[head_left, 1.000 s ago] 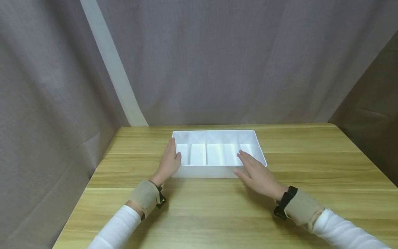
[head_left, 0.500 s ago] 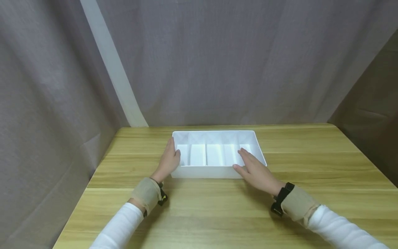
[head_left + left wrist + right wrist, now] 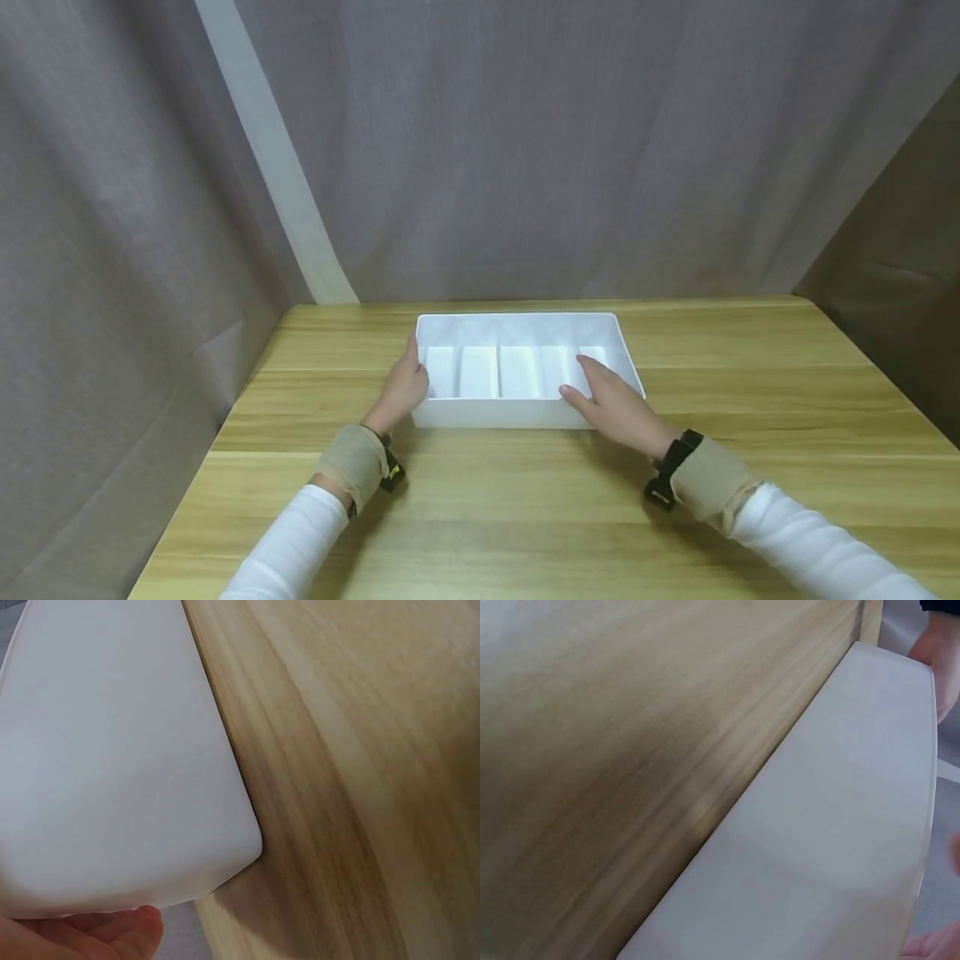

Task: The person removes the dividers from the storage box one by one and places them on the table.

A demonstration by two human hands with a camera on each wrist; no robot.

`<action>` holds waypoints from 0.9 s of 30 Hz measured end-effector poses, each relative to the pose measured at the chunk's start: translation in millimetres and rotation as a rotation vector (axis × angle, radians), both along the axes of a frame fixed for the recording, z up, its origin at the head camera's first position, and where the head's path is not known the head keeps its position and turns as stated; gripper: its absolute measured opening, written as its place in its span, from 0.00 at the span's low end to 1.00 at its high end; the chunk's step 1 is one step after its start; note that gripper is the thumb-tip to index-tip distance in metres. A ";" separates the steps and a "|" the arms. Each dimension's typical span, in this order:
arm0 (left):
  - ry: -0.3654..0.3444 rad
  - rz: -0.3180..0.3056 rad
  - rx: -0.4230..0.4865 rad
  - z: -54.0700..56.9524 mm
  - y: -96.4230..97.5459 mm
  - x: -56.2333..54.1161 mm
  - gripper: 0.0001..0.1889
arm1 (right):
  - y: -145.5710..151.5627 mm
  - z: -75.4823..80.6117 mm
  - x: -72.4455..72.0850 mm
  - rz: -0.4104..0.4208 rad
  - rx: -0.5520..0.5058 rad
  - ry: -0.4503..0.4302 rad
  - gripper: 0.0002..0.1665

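Left fingers (image 3: 412, 356) clamp the compartment tray (image 3: 487, 412) near the surface's (image 3: 720, 342) far edge; right fingers (image 3: 594, 371) lie straight. Likely light, stiff: hold both ends.

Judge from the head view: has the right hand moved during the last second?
Yes. The right hand has shifted slightly forward and a little to the left, toward the far edge of the table.
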State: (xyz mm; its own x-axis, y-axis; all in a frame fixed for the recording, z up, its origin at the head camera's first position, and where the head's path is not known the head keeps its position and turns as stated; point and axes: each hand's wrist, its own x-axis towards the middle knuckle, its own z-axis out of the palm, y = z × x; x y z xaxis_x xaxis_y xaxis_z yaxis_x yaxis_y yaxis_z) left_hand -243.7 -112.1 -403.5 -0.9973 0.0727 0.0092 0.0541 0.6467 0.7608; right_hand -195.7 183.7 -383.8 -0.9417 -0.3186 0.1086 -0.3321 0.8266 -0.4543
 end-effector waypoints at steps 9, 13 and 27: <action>0.049 0.024 -0.027 -2.5 0.7 2.6 0.31 | 0.2 1.5 -4.3 -0.023 0.029 -0.020 0.41; 0.072 0.038 -0.058 -2.7 1.4 2.8 0.31 | 0.5 3.0 -7.4 -0.030 0.049 -0.024 0.41; 0.063 0.072 -0.158 -2.6 3.7 -0.1 0.31 | 1.5 3.8 -21.1 -0.069 0.058 -0.092 0.40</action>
State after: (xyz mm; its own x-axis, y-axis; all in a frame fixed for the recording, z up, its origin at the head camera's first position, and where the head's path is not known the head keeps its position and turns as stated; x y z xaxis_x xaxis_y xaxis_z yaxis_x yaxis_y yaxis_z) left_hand -243.8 -108.4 -406.2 -0.9978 0.0069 0.0660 0.0480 0.7617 0.6462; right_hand -216.7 185.2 -380.0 -0.9667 -0.2560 0.0037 -0.2325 0.8720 -0.4307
